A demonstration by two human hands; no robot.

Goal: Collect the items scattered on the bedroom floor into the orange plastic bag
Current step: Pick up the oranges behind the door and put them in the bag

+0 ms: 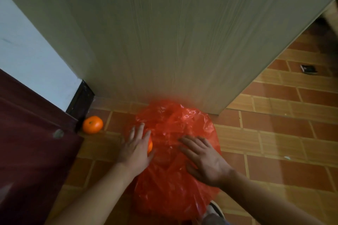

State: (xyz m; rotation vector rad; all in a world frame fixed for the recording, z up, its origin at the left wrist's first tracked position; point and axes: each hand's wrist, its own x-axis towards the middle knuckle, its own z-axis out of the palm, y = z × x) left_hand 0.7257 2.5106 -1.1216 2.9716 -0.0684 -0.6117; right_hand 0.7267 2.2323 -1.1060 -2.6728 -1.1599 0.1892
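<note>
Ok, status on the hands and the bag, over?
Left hand holding a tangerine at the orange bag. Right hand flat on the bag. Second tangerine loose by the wall corner. Nothing blocking.

Crinkled glossy plastic bag point(175, 179)

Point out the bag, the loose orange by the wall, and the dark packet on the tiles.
bag point(175, 179), head view, on its crinkled middle.
loose orange point(92, 124), head view, on its top by the stem.
dark packet point(309, 69), head view, on its flat face.
</note>
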